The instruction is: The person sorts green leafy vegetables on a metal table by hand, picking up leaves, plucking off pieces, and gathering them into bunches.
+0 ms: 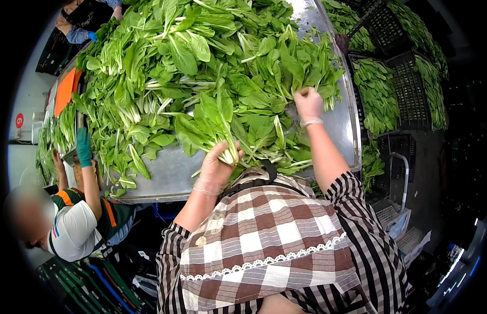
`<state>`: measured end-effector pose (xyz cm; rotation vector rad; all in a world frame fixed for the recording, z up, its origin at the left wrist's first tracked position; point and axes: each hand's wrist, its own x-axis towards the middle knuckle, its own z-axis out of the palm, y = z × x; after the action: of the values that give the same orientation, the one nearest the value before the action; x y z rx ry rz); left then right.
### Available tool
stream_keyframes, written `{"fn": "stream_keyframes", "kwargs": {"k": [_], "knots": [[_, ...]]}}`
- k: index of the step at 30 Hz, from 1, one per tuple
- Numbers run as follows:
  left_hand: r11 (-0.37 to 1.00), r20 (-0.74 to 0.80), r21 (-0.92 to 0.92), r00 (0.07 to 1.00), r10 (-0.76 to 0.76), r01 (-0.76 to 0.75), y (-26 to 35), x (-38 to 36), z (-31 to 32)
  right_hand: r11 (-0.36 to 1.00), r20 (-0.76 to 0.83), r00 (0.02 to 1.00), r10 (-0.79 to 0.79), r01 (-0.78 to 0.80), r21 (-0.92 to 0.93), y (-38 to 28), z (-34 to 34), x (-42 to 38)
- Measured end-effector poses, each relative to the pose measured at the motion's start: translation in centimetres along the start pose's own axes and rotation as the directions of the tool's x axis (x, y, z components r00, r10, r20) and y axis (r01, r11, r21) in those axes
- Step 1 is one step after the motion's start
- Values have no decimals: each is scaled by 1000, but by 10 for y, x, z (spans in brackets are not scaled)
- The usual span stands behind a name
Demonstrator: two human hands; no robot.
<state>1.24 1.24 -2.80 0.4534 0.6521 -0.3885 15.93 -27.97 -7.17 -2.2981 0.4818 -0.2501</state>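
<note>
My left hand (216,166), in a clear glove, is closed around the pale stem ends of a bunch of leafy greens (211,120). The leaves of that bunch point up and away from me, over the near part of the heap. Further right, my gloved right hand (309,106) pinches a leafy green stalk (297,78) at the right side of the heap. Its fingertips partly hide the stem. Under and around both hands spreads a large heap of loose greens (133,83) with white stems, covering much of the metal table (162,165).
At the left, a co-worker (78,225) with a green glove (84,146) stands by the table's corner. Another person's arm (78,34) reaches in at the top left. Black crates of greens (377,97) stand to the right, near a metal handle (403,178).
</note>
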Motion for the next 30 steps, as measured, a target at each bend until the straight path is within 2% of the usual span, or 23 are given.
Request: {"fn": "stream_keyframes", "kwargs": {"k": [1,2,5,6,9,10,11,13,14,15,16,19,23,26,28,29,30], "knots": [[1000,10,0,1000,-9,9,0,0,0,992,-4,1000,19,-18,128,6,1,1],[1000,20,1,1000,-19,19,-1,0,-1,906,138,973,184,-223,361,1,-4,1],[999,83,2,995,-54,54,0,-1,4,629,422,849,317,-522,576,-17,-25,-10],[998,112,3,992,-66,66,1,-1,7,591,480,816,320,-569,572,-35,-37,-17],[995,141,42,985,-98,93,3,-2,12,806,560,825,80,-384,450,-30,-36,-33],[997,129,59,990,-57,50,4,-3,14,890,713,700,-28,-307,336,-28,-40,-36],[997,116,75,993,-17,8,5,-4,14,976,798,564,-214,82,203,-27,-44,-37],[994,115,97,993,40,-52,5,-5,13,985,827,535,-175,104,141,-29,-47,-42],[992,129,101,990,60,-74,7,-4,12,995,665,740,-99,68,72,-17,-36,-37],[990,142,104,987,82,-97,7,-4,11,1000,454,891,-21,16,15,-19,-29,-30],[987,162,110,982,95,-114,8,-5,13,995,338,938,75,-47,-88,-20,-30,-21],[983,156,139,983,94,-116,4,-10,22,942,131,986,104,-56,-332,-22,-16,-7],[987,181,134,982,59,-84,-1,-8,16,936,136,981,136,-82,-341,-21,-2,0],[994,200,94,979,43,-63,1,-9,15,988,106,986,128,-136,77,3,8,10],[997,206,71,978,22,-37,2,-9,13,824,298,932,208,-331,459,3,-3,7],[998,205,57,979,8,-20,2,-6,9,676,402,891,211,-430,598,-8,-15,0],[999,204,48,979,-8,-1,2,-4,6,575,453,858,241,-502,646,-26,-28,-9]]}}
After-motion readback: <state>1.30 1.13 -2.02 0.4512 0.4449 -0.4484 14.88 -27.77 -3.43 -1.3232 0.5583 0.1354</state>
